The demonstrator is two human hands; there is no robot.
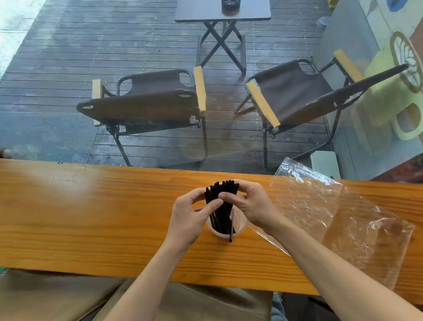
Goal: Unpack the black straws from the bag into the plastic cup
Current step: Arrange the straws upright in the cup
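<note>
No readable text, label or number shows anywhere (the wall mural (pixel 399 76) carries only pictures).

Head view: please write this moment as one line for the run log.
straws: standing in cup | left hand: holds straws | right hand: holds straws | bag: looks empty, flat on counter

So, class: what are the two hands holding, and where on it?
Both hands, left and right, pinch the bundle of straws near its top.
</note>
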